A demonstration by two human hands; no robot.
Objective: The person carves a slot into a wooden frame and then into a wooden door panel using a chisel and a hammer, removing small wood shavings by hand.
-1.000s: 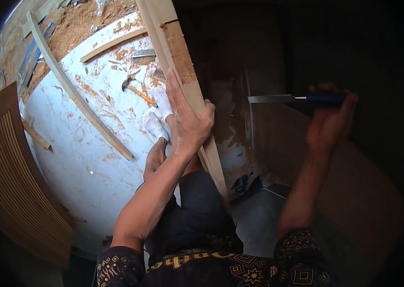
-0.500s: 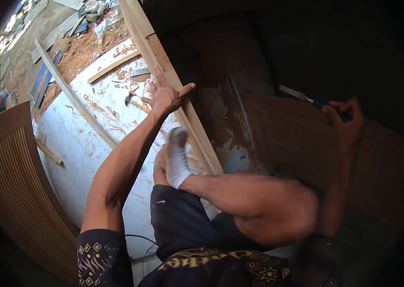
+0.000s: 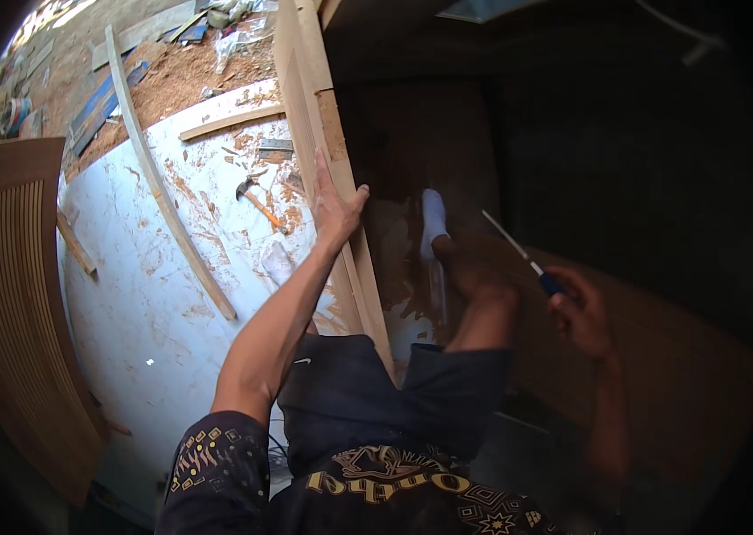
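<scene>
A wooden door (image 3: 360, 259) stands on its long edge between my legs, with a shallow recess (image 3: 330, 125) cut into its upper edge. My left hand (image 3: 337, 214) grips that edge, fingers stretched along the left face and thumb over the right side. Out to the right, my right hand (image 3: 580, 312) is closed round the dark blue handle of a chisel (image 3: 519, 250). Its thin blade points up and left, apart from the door. On the floor left of the door lie a claw hammer (image 3: 261, 207) with an orange handle and a metal hinge (image 3: 275, 145).
Wood chips dot the white floor sheet (image 3: 163, 294). A long wooden strip (image 3: 163, 187) and a shorter strip (image 3: 232, 122) lie on it. A slatted brown panel (image 3: 16, 294) stands at the left. Another brown panel (image 3: 662, 312) lies in shadow at the right.
My right leg has swung over the door and is now down on its right side. My right hand has lowered and moved left with the chisel. My left hand stays on the door's edge.
</scene>
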